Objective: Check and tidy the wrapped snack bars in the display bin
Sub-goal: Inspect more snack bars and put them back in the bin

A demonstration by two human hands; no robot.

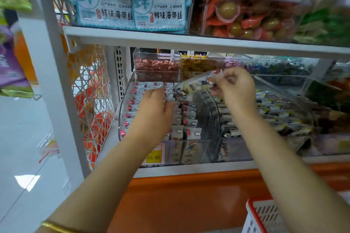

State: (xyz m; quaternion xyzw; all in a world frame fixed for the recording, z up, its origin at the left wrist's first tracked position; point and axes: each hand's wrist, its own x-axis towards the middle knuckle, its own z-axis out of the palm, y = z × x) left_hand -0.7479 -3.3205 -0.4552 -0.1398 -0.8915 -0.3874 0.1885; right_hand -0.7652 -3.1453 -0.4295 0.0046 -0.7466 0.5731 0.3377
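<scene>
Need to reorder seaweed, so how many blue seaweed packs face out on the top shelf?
2. The left pack stands toward the left end of the top shelf; the right pack stands just right of it. More may hide behind.

Shop, snack aisle: white shelf (pixel 189 40) stacked with packaged seaweed bags (pixel 159 5), clear display bin (pixel 189 149) of wrapped snacks, yellow price tag (pixel 153 156), red shopping basket (pixel 265 217).

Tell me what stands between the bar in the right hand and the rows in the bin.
Only the left hand, resting on the rows below-left of the held bar; the bin is open on top.
</scene>
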